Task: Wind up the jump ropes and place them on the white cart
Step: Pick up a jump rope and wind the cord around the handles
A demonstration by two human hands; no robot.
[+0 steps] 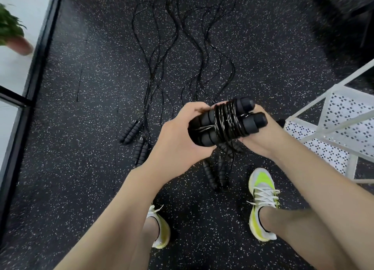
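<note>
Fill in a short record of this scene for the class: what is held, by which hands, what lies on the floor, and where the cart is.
held: wound jump rope, cord coiled round its two foam handles
left hand: grips the bundle's left end
right hand: supports the right end
floor: several unwound jump ropes, handles nearest the person
white cart: right of the hands
shoes: white and yellow

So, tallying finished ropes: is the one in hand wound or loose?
Wound: the cord coils tightly around both handles, held by the left hand and right hand.

no readable text, labels, brands or numbers anywhere
</note>
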